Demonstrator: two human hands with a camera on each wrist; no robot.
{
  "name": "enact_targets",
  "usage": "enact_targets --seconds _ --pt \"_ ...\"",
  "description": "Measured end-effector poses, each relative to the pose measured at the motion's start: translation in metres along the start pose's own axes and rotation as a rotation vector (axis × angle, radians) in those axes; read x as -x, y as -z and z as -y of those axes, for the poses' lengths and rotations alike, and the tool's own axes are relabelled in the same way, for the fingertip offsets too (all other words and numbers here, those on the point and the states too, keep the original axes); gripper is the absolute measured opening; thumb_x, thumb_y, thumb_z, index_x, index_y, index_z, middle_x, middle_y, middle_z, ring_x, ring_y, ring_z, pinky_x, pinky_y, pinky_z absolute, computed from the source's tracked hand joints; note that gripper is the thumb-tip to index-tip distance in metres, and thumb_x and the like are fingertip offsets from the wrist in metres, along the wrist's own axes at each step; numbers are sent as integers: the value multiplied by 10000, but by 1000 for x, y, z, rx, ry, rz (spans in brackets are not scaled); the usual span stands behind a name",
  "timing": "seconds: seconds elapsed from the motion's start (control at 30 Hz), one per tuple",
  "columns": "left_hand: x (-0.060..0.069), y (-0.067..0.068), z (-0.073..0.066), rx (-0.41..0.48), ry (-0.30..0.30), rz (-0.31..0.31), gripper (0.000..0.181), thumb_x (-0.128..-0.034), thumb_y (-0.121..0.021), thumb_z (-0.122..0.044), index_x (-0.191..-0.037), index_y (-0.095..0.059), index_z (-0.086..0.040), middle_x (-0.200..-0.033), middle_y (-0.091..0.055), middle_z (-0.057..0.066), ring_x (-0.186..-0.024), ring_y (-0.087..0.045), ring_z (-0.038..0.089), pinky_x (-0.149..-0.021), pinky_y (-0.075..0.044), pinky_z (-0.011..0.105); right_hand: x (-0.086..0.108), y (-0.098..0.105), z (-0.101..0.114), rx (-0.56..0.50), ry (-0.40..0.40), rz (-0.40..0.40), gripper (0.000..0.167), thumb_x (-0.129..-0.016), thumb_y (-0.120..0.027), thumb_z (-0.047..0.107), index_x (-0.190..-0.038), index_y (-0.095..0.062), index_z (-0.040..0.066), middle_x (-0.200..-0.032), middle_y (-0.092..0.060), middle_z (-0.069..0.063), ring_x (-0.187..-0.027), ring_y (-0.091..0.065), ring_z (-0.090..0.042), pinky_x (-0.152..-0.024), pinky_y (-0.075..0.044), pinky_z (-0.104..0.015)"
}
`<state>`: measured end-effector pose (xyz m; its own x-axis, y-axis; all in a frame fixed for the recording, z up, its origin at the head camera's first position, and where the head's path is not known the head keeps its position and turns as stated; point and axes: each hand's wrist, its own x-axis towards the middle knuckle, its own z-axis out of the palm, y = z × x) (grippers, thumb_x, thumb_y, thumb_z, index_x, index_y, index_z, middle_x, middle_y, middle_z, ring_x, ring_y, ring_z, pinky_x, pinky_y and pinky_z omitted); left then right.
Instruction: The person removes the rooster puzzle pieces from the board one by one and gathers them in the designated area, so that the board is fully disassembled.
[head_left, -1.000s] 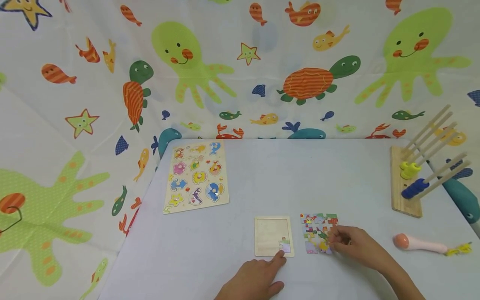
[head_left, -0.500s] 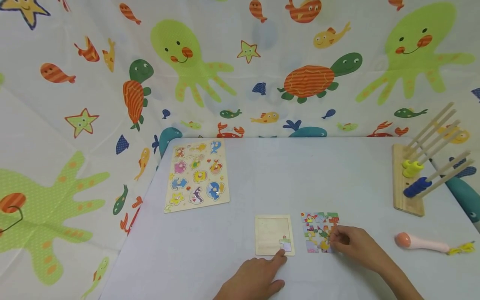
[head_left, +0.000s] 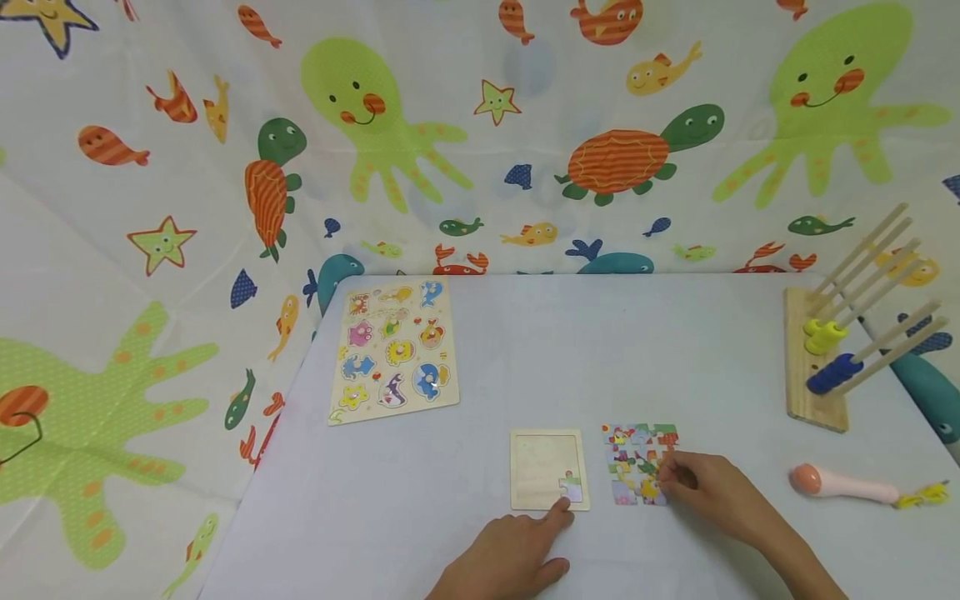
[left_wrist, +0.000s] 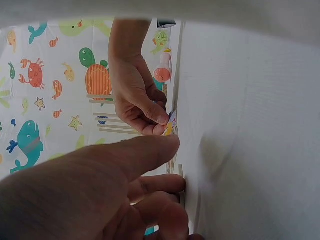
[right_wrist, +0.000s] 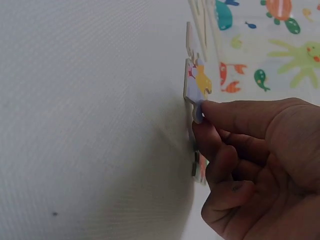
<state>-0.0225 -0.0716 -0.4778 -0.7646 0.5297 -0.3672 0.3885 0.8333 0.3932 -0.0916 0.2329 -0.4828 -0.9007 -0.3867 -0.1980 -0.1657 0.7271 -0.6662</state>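
A shallow square wooden puzzle tray (head_left: 540, 467) lies in front of me with one jigsaw piece (head_left: 573, 487) in its lower right corner. My left hand (head_left: 510, 554) touches that corner with an outstretched index fingertip. Just right of the tray, several colourful jigsaw pieces (head_left: 628, 467) are laid out in a square. At the square's lower right edge, my right hand (head_left: 712, 496) pinches the tab of a jigsaw piece (right_wrist: 197, 90) between thumb and finger. In the right wrist view this piece shows a yellow figure and stays close to the table. My right fingers hide part of the square in the head view.
A wooden peg board with sea animals (head_left: 395, 350) lies at the back left. On the right stands a wooden rack (head_left: 817, 400) with upright rods and yellow and blue rings. A pink stick with a round head (head_left: 847, 486) and yellow cord lies right of my right hand.
The fingers of my right hand have shifted slightly at the edge of the jigsaw pieces. My left hand stays at the tray's corner.
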Motion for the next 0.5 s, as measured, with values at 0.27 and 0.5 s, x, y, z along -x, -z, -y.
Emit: enact_targets --seconds 0.27,0.5 --pt "0 -1 1 -13 -8 -11 587 -929 -673 -425 -1453 -469 -257 -624 -485 -93 -575 -452 64 -616 -467 248 1 -1 2 45 -10 -14 141 -876 -709 81 -843 -622 186 -723 -525 121 -667 -456 -50 -590 -402 -247" --pt "0 -2 2 -13 -17 -28 576 -929 -673 -421 -1444 -477 -255 -621 -483 -93 -554 -439 68 -580 -448 248 1 -5 7 123 -39 -53 160 -841 -743 98 -816 -628 206 -717 -533 133 -674 -471 -64 -607 -416 -260"
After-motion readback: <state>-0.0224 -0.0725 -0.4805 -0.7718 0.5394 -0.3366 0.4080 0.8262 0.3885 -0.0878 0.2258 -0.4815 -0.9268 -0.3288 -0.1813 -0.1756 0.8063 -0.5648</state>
